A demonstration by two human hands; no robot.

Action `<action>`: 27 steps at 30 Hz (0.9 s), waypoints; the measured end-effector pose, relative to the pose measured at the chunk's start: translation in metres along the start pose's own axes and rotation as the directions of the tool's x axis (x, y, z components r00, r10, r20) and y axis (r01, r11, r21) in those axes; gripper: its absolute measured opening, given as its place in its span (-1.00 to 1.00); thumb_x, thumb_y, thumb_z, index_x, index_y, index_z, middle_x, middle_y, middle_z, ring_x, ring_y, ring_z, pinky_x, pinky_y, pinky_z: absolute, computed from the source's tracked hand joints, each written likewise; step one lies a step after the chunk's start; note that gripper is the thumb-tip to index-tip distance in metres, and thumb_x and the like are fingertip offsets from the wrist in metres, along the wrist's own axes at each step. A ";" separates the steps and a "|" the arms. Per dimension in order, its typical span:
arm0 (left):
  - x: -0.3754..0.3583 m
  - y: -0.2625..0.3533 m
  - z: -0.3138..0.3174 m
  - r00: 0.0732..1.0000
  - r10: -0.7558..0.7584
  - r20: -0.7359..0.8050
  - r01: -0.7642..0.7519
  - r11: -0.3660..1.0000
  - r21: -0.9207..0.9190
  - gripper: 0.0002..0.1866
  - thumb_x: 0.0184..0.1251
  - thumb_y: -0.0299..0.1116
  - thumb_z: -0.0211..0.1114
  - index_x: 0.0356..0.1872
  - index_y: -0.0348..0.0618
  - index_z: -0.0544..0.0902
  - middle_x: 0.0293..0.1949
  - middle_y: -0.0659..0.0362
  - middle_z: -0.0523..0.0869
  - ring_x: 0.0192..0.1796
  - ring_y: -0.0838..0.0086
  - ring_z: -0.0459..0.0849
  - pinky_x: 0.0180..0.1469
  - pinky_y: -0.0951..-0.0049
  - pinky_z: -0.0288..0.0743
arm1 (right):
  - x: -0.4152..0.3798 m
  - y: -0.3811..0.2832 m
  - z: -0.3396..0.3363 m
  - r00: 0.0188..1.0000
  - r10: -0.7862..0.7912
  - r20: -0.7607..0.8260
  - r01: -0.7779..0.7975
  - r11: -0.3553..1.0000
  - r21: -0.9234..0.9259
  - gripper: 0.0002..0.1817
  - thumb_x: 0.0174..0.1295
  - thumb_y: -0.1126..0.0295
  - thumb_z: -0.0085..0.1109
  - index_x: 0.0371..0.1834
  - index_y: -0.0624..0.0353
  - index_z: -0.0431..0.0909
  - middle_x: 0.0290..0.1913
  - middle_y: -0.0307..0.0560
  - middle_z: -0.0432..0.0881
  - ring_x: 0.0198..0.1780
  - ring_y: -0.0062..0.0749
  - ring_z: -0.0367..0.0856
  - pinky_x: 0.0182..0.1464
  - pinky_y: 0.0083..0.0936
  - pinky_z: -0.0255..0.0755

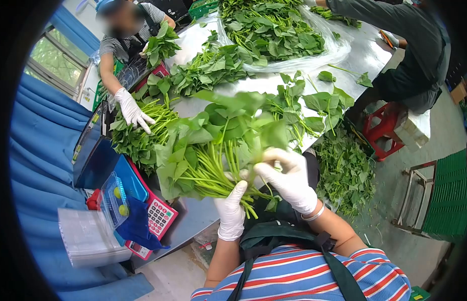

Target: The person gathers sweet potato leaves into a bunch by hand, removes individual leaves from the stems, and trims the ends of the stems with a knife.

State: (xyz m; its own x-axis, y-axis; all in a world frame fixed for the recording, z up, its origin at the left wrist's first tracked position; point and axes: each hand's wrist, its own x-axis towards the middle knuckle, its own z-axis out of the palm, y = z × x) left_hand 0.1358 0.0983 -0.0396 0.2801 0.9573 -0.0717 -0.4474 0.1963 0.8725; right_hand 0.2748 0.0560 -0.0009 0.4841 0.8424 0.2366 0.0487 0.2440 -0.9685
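Both my hands wear white gloves. My left hand (232, 213) is closed around the lower stems of a bunch of leafy greens (208, 165), its thumb across them. The leaves fan out upward and to the left, over the table edge. My right hand (288, 178) is at the right side of this bunch, thumb and fingers pinched on a leafy stem. A leaf just above that hand is blurred by motion. Loose leafy stems (326, 103) lie on the metal table (361, 57) beyond my hands.
At left are a pink scale (160, 215), plastic bags (90, 236) and a clear box (115, 198). A co-worker's gloved hand (133, 110) touches greens there. Another person sits right, on a red stool (381, 130). More greens (344, 170) lie low beside me; a green crate (449, 195) stands right.
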 end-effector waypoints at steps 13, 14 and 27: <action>-0.006 -0.001 -0.003 0.992 -0.032 0.121 0.027 0.999 0.047 -0.67 0.11 -0.51 0.33 -0.10 -0.24 0.45 -0.22 0.09 0.62 -0.15 0.41 0.59 0.00 0.41 0.46 | 0.001 0.009 0.011 0.987 0.001 0.162 0.020 0.991 -0.131 -0.77 0.03 0.35 0.32 -0.28 0.22 0.63 -0.49 -0.24 0.47 -0.49 -0.63 0.35 -0.44 -0.62 0.24; -0.007 0.000 -0.001 0.996 0.004 0.092 -0.012 0.996 0.086 -0.67 0.16 -0.46 0.30 -0.06 -0.26 0.46 -0.20 0.09 0.62 -0.11 0.42 0.58 0.03 0.42 0.43 | 0.002 0.012 0.011 0.987 -0.001 0.163 0.022 0.991 -0.128 -0.77 0.03 0.35 0.32 -0.28 0.22 0.63 -0.49 -0.24 0.47 -0.49 -0.63 0.35 -0.44 -0.62 0.24; 0.011 0.000 -0.002 0.996 0.000 -0.085 0.002 1.000 0.024 -0.71 0.32 -0.27 0.19 -0.07 -0.25 0.51 -0.11 0.11 0.60 -0.05 0.43 0.56 0.07 0.41 0.41 | 0.004 -0.005 0.002 0.975 0.057 0.214 -0.043 0.997 -0.070 -0.83 0.07 0.37 0.29 -0.40 0.27 0.60 -0.48 -0.18 0.49 -0.40 -0.53 0.41 -0.34 -0.57 0.31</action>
State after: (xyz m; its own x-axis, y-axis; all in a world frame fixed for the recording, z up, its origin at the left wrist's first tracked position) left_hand 0.1370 0.1093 -0.0413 0.2069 0.9719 -0.1124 -0.4259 0.1929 0.8840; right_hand 0.2744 0.0587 0.0053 0.2880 0.9382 0.1919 0.0886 0.1735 -0.9808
